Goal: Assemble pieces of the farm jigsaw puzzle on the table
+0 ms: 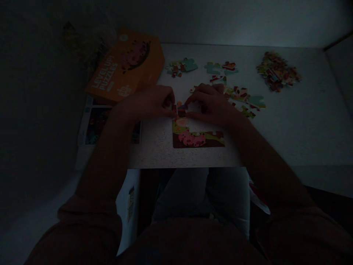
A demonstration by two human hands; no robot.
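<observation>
With my left hand [162, 103] and right hand [211, 105] each pinching the puzzle piece [181, 112] atop the partial puzzle's [193, 139] left column, near the table's [154, 154] front edge, I appear to be joining, which calls for aligning tabs before pressing.

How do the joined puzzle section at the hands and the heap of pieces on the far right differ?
The joined section lies flat in an L shape; the heap is a ragged, overlapping pile. The left hand and right hand are at the joined section's upper end, while the heap lies apart from both. Shared: both are printed jigsaw pieces on the same pale table.
</observation>
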